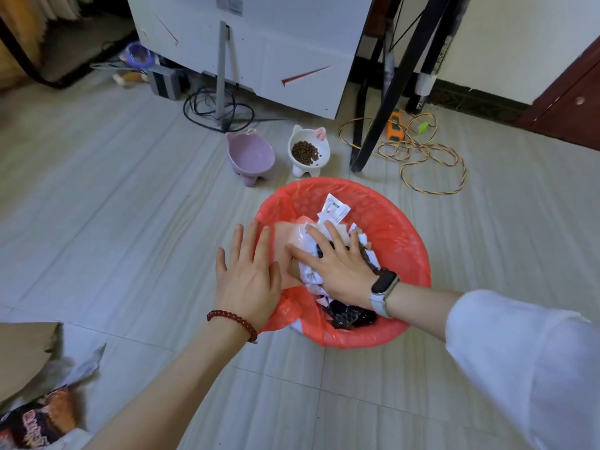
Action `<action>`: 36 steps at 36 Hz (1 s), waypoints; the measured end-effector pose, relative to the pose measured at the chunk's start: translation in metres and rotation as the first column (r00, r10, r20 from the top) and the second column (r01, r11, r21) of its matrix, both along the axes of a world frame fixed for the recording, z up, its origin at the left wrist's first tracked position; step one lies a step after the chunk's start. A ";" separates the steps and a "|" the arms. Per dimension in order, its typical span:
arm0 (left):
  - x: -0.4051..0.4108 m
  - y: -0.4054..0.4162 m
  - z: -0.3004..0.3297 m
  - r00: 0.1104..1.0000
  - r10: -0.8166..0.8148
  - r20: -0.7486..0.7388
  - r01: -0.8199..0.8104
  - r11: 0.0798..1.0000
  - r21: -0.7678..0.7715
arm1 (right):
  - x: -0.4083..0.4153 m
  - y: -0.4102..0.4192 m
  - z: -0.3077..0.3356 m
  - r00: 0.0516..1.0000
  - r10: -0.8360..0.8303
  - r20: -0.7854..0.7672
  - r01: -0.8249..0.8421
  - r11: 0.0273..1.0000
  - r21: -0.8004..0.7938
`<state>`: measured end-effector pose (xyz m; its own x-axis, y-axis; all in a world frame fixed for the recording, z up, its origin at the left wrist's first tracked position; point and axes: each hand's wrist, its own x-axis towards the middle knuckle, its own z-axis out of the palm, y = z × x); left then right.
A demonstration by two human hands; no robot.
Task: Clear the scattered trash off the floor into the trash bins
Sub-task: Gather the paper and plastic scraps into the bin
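A round trash bin lined with a red bag (389, 228) stands on the tiled floor in the middle. Inside lie white paper scraps (336, 209), a pale pink sheet (284, 241) and dark wrappers (349, 315). My right hand (337, 264) lies flat with straight fingers, pressing on the white scraps in the bin. My left hand (248, 274) is flat too, fingers spread, resting on the bin's left rim and the pink sheet. At the lower left corner a snack wrapper (35, 420) and a crumpled foil piece (81, 368) lie on the floor beside brown cardboard (26, 349).
Just behind the bin stand a purple pet bowl (250, 157) and a white bowl of kibble (306, 151). A black stand leg (383, 115) and a coiled yellow cable (431, 160) sit at the right. A white board (259, 43) with black cords is further back.
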<state>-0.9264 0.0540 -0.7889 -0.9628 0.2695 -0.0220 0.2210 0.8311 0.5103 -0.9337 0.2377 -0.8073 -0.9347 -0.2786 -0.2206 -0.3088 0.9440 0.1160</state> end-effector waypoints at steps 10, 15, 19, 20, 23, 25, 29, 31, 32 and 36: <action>0.002 0.000 -0.001 0.999 0.010 0.039 -0.010 1.000 -0.004 | -0.015 -0.007 -0.040 0.992 -0.013 0.126 0.014 1.000 -0.001; 0.002 0.002 -0.003 0.998 0.035 0.056 -0.035 0.999 0.003 | -0.011 -0.003 -0.022 0.966 -0.060 0.252 0.102 0.982 -0.159; 0.001 0.002 -0.003 0.998 0.036 0.052 -0.036 0.999 0.005 | -0.001 0.002 -0.011 0.921 -0.097 0.378 0.206 0.944 -0.259; 0.001 0.002 -0.003 0.998 0.035 0.052 -0.035 0.999 0.006 | 0.000 0.003 -0.007 0.909 -0.107 0.404 0.237 0.928 -0.287; 0.001 0.002 -0.003 0.998 0.029 0.054 -0.029 0.999 0.013 | 0.001 0.004 0.004 0.877 -0.141 0.459 0.348 0.844 -0.407; 0.001 0.001 -0.004 0.999 0.026 0.048 -0.026 1.000 0.014 | 0.003 0.004 0.003 0.897 -0.137 0.421 0.325 0.850 -0.415; 0.001 0.000 -0.005 0.999 0.017 0.037 -0.018 1.000 0.021 | 0.005 0.004 -0.021 0.972 -0.002 0.236 0.031 0.992 -0.121; 0.001 -0.001 -0.006 0.999 0.011 0.039 -0.012 1.000 0.019 | 0.001 0.003 -0.034 0.974 0.010 0.227 0.003 0.999 -0.053; 0.001 -0.002 -0.007 0.999 0.005 0.040 -0.006 1.000 0.011 | -0.001 0.002 -0.039 0.974 0.012 0.225 -0.003 0.999 -0.038; 0.000 -0.004 -0.005 0.997 -0.027 0.068 0.029 0.999 -0.029 | -0.006 0.002 -0.049 0.964 0.020 0.264 -0.021 1.000 0.002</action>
<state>-0.9262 0.0496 -0.7943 -0.9507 0.2949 -0.0955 0.2103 0.8400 0.5003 -0.9401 0.2398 -0.8559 -0.8375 -0.2955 -0.4597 -0.3482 0.9369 0.0321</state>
